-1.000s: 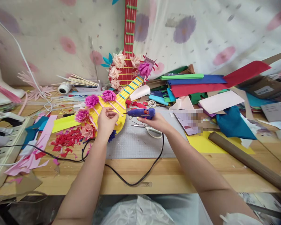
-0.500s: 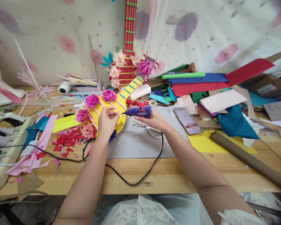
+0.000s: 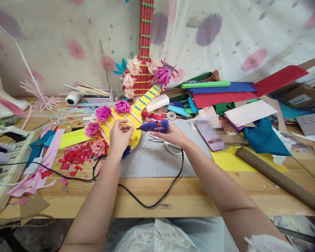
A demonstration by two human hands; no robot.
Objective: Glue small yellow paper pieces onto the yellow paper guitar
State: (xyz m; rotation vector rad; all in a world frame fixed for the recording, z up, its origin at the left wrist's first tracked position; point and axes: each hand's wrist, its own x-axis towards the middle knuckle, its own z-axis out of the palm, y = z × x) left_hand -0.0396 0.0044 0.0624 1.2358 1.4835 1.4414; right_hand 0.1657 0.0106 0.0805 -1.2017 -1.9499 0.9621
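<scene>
Glue gun (image 3: pixel 154 125) is gripped in the right hand (image 3: pixel 174 134). Left hand (image 3: pixel 120 137) is pinched over the yellow pipa (image 3: pixel 136 138), can't tell if anything's held.

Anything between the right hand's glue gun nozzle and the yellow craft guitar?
Only the left hand: its fingertips sit just ahead of the glue gun nozzle, over the yellow craft guitar. Nothing else visible there; exact gap unclear.

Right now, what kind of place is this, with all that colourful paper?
Probably a craft workspace; home or shop, I can't tell. The right hand holds a blue glue gun, the left hand is over a yellow guitar-shaped craft, and scissors lie on a grey cutting mat.
</scene>
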